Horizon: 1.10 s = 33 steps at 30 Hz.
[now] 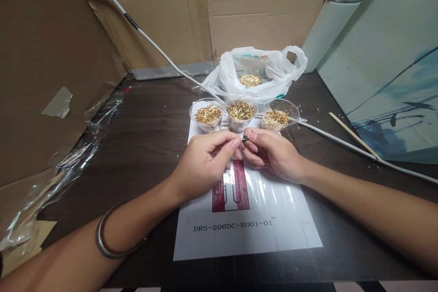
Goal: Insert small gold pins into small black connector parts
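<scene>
My left hand (pixel 210 159) is closed, thumb and forefinger pinching a tiny gold-coloured piece. My right hand (pixel 275 153) is closed too, its thumb and forefinger on a small black piece (pixel 245 138). The fingertips of both hands meet here, so I cannot tell whether the two pieces are joined. Just beyond the hands stand three clear plastic cups, the left cup (pixel 192 116), the middle cup (pixel 228 123) and the right cup (pixel 294 114), holding many short gold metal pins (pixel 241 110). Under my hands lies a printed sheet (pixel 246 237) with a red picture and "DRS-206DC-E001-01".
Behind the cups, a white plastic bag (pixel 226 73) lies open with longer gold pins (pixel 251 80) inside. A white cable (pixel 164 52) crosses the dark table (pixel 137 146). On the right lies a thin wooden stick (pixel 352 134). Cardboard walls (pixel 164 27) and a white cylinder (pixel 335 27) stand around.
</scene>
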### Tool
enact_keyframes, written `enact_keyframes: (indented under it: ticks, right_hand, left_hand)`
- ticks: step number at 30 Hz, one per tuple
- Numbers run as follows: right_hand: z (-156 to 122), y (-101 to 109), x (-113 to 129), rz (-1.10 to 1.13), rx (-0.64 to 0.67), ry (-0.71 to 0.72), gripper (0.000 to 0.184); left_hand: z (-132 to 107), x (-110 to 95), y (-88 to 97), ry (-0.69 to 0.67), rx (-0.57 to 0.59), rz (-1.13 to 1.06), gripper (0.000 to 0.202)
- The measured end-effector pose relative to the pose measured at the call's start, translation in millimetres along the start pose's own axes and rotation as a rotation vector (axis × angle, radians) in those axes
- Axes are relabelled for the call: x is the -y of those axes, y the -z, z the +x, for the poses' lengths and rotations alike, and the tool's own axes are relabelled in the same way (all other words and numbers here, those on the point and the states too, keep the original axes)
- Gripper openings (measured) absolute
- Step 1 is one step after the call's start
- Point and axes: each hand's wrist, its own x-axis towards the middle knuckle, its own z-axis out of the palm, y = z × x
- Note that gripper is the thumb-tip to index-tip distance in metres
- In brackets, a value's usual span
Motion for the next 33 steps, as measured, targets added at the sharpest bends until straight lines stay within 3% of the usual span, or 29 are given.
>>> enact_keyframes:
  ticks: [9,19,33]
  right_hand:
    - [-2.6,-0.7,-0.2,-0.032,-0.036,-0.011,0.028]
    - [-3.1,-3.3,-1.9,-0.125,-0.066,0.077,0.027]
    - [-5.3,-1.9,-3.1,-0.237,-0.093,0.071,0.036]
  left_hand:
    - [-0.6,2.6,1.0,-0.112,-0.016,0.151,0.023]
    - [0.3,5.1,-0.4,-0.38,-0.063,0.344,0.021]
    - [-2.0,6.6,-2.9,-0.403,-0.089,0.372,0.021]
